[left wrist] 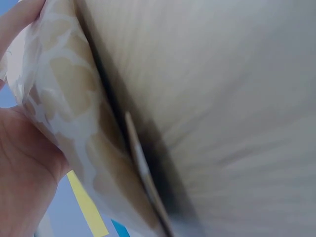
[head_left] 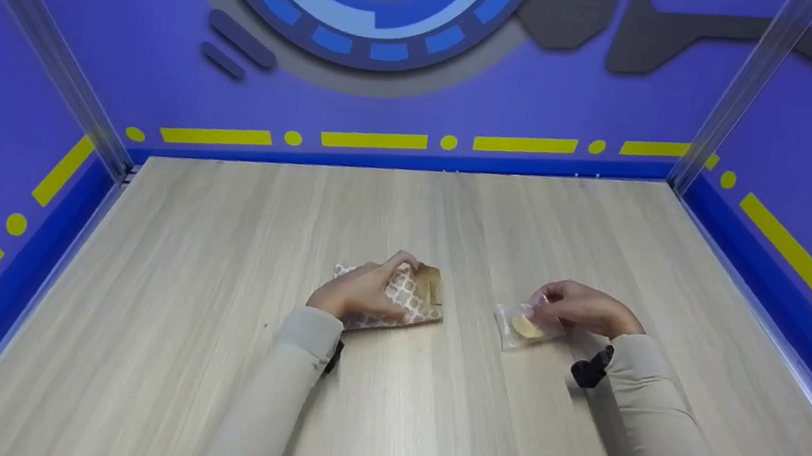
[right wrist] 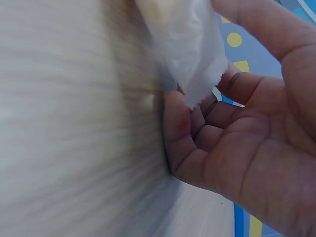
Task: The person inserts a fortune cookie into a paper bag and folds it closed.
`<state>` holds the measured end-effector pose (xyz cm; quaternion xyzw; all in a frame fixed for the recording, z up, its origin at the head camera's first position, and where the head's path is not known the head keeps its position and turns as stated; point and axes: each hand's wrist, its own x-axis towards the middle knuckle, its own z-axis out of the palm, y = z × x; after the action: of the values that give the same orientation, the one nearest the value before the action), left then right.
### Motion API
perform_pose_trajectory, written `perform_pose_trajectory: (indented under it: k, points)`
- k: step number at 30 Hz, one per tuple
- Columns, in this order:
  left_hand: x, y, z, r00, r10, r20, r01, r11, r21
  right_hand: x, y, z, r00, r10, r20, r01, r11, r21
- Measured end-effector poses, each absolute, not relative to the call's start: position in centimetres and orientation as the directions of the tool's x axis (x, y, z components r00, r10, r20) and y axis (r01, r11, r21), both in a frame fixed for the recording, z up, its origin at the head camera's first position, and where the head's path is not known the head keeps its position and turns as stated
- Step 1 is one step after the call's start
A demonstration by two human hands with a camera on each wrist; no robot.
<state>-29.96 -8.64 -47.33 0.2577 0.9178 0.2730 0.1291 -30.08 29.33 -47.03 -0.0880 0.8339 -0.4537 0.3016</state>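
My left hand grips a flat paper bag with a white lattice pattern on tan, thumb and fingers spread across it. The bag's brown end points right. In the left wrist view the patterned bag bulges close over the tabletop, with the palm behind it. To the right, my right hand pinches a small clear plastic packet with a pale yellow piece inside. The right wrist view shows the packet's jagged edge beside the curled fingers.
Both hands work over a light wood-grain tabletop. Blue-purple panels with yellow markings stand along its back and sides, with metal posts at the far corners. Each wrist wears a black device below the hand.
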Motion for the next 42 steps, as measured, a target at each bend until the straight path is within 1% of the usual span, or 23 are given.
perform_pose_trajectory:
  k: [11,21,30,42]
  points:
    - [-29.76,-8.73,-47.24,-0.837,0.537,-0.106,0.389,0.72,0.575,-29.8,29.06,-47.05,-0.827,-0.389,-0.406,0.156,0.535,-0.83]
    - [-29.88,-8.68,-47.27,-0.835,0.542,-0.1,0.392,0.711,0.583,-29.82,29.16,-46.6,-0.865,-0.348,-0.361,0.111,0.569,-0.815]
    - [-29.98,-8.71,-47.26,-0.835,0.54,-0.102,0.39,0.713,0.583,-29.99,28.7,-46.5,-0.882,-0.339,-0.328,0.087,0.568,-0.818]
    - [-29.99,-8.71,-47.29,-0.829,0.552,-0.091,0.403,0.701,0.588,-30.16,28.4,-46.6,-0.912,-0.259,-0.319,0.168,0.472,-0.865]
